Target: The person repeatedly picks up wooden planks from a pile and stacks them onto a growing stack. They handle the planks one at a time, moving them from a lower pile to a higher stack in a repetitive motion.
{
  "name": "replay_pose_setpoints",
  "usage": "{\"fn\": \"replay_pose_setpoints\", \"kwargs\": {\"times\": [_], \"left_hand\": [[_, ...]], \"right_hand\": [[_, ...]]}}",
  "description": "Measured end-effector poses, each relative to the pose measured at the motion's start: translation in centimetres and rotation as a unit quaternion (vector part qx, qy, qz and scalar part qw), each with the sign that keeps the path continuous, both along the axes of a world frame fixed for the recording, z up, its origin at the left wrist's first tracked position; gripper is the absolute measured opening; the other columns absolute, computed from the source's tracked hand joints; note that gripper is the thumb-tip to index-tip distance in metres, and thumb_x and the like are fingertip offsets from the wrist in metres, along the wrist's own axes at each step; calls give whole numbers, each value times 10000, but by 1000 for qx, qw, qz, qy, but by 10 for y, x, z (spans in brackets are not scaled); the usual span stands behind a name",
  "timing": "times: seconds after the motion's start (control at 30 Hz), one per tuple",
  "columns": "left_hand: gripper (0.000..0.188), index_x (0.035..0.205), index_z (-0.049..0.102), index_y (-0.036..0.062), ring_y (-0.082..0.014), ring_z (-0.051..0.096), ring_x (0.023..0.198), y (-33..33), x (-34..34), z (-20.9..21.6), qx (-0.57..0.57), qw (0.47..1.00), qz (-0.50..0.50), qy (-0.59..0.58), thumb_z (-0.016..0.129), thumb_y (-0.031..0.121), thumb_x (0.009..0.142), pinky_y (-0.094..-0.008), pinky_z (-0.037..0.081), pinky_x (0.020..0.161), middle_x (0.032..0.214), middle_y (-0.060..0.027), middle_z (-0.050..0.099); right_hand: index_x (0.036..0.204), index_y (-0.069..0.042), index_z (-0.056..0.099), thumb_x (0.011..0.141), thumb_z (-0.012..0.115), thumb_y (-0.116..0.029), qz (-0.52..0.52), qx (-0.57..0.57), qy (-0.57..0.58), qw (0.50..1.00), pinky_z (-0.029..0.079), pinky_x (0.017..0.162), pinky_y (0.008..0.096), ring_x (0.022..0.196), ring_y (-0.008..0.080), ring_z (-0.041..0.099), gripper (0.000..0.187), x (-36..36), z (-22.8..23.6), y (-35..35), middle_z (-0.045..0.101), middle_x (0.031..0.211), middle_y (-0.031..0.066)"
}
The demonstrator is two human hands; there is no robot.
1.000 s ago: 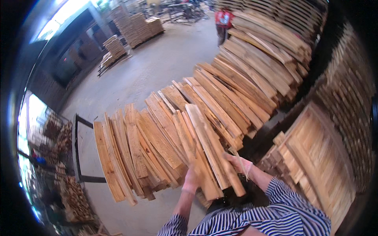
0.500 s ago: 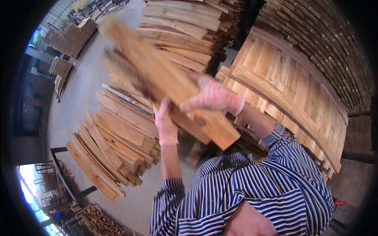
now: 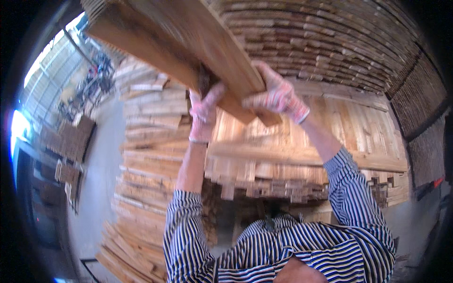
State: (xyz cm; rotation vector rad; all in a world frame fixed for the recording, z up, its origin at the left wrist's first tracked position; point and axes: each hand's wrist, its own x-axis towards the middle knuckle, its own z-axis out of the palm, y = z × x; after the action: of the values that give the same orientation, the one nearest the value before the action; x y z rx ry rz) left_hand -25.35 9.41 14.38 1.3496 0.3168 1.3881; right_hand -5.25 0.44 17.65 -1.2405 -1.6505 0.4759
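Two long wooden boards (image 3: 188,42) are raised in front of me, slanting from the upper left toward the centre, their far ends blurred by motion. My left hand (image 3: 204,113), in a pale pink work glove, grips the lower edge of the boards, its thumb up against the wood. My right hand (image 3: 279,94), in a red-and-white knitted glove, is closed round their near right end, thumb below and fingers on the far side. Beneath them lies a stack of pale planks (image 3: 302,127), with a batten (image 3: 306,155) across its top.
On the left a long pile of rough boards (image 3: 151,155) runs front to back. Behind the pale stack rises a tall wall of stacked lumber (image 3: 306,42). Smaller wood stacks (image 3: 71,137) stand on the concrete floor (image 3: 101,155) farther left.
My view has turned right toward the pale stack. Both hands have carried the boards from over the rough pile, up and rightward, and still grip them.
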Motion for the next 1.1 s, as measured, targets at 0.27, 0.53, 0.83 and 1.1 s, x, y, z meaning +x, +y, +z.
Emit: {"fn": "replay_pose_setpoints", "kwargs": {"times": [0.27, 0.53, 0.83, 1.1], "left_hand": [[472, 1355, 559, 46, -183, 645, 1088, 25, 56, -28, -30, 999, 41, -17, 714, 43, 910, -332, 564, 921, 1221, -51, 662], [444, 1255, 581, 40, -161, 680, 954, -4, 34, 7, -122, 988, -29, 95, 804, 71, 872, -327, 584, 853, 1104, -54, 691], [742, 1291, 593, -4, -229, 689, 1008, -1, 62, -95, -51, 831, 68, 550, 856, 460, 775, -363, 567, 850, 1139, -136, 714], [1251, 1582, 186, -33, -364, 606, 1231, -6, 82, -98, -22, 715, 164, 679, 859, 512, 679, -420, 519, 1000, 1391, -284, 556]], "right_hand": [[1455, -105, 415, 654, 983, -219, 52, -2, 210, 976, 492, 1041, 344, 1194, 160, 580, 989, 29, -41, 28, 626, 1301, 64], [1393, 14, 503, 745, 916, -427, 109, -102, 309, 939, 540, 932, 321, 1073, 164, 617, 886, 70, -18, -55, 645, 1227, 110], [1409, 7, 498, 796, 764, -571, -352, -393, -201, 826, 510, 972, 433, 1096, 358, 665, 882, 198, -101, -129, 667, 1230, 230], [1456, -42, 427, 825, 726, -540, -449, -333, -325, 763, 476, 1018, 527, 1270, 384, 537, 858, 152, -115, -120, 545, 1362, 237]]}}
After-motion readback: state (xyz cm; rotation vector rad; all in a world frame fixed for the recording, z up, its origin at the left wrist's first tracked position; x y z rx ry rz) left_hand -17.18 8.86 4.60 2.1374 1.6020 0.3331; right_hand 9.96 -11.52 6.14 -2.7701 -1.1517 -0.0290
